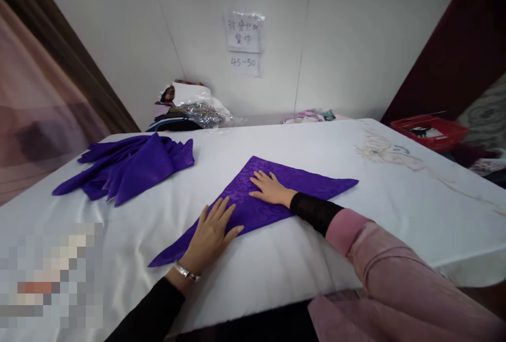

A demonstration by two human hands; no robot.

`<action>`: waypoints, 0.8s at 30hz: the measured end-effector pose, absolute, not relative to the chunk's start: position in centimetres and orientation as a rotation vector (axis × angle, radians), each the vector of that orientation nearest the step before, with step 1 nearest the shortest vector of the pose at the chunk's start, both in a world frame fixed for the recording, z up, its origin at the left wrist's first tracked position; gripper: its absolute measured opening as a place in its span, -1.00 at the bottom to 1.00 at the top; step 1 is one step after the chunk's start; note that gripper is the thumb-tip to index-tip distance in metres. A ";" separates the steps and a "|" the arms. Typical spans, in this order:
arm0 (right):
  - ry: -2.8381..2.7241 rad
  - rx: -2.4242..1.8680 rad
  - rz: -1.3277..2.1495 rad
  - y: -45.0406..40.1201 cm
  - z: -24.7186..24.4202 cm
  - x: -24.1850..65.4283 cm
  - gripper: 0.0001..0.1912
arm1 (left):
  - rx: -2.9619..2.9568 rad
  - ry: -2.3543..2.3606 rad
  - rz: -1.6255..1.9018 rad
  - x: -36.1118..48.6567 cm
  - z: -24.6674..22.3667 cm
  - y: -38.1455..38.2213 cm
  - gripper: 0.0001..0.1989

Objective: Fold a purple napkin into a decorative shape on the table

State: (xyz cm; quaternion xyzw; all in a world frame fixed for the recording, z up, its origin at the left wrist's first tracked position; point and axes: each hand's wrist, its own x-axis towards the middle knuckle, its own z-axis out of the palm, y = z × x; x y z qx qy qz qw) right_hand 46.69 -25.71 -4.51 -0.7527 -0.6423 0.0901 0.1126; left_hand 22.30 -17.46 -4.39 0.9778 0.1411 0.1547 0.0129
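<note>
Resting flat and open, gripping nothing, both hands (210, 234) touch a triangular, swirl-patterned purple cloth (253, 216).

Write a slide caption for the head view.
Left hand and right hand rest on a triangular purple patterned cloth atop a white fabric-covered table.

Pretty soft, even indoor light on the white tablecloth (276, 279), just gentle shadows in its creases and a faint sheen on the purple damask cloth (241, 189) lying on it. Small glints on the clear plastic bag (211, 114) behind it, while the maroon panel (430, 36) to its right goes nearly black. Wide-angle lens slants the blurry pink curtain (35, 89) left of it, and pixelation hides its near-left corner.
</note>
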 end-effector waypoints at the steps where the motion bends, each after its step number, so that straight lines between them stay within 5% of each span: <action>1: -1.871 -2.198 0.260 -26.4 -4.2 46.5 -0.26 | 3.056 0.430 0.461 22.9 -4.9 -17.6 -0.43; 24: -1.373 -2.647 0.164 -48.6 -6.2 59.4 -0.31 | 3.138 0.559 0.296 23.3 -7.7 -16.8 -0.35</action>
